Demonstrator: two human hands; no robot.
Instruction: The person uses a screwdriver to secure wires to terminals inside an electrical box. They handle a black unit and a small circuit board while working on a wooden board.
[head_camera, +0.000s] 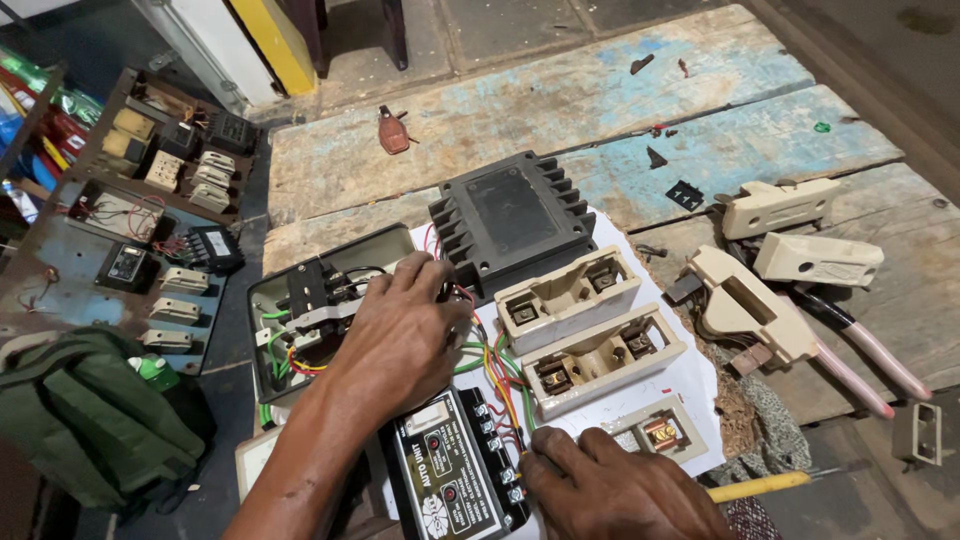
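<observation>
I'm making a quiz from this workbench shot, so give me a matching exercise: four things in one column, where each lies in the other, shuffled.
Things:
1. finned black box
2. green bag
3. left hand
4. right hand

Places:
A. bottom edge, beside the black unit
B. far left, on the floor
C. on the wires in the middle
D. above the two cream fuse bases

Pairs: 1-D, 2-B, 3-C, 4-A

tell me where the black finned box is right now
In the head view the black finned box sits upper centre on the white sheet, just beyond the left hand and behind the two cream fuse holders.
</observation>
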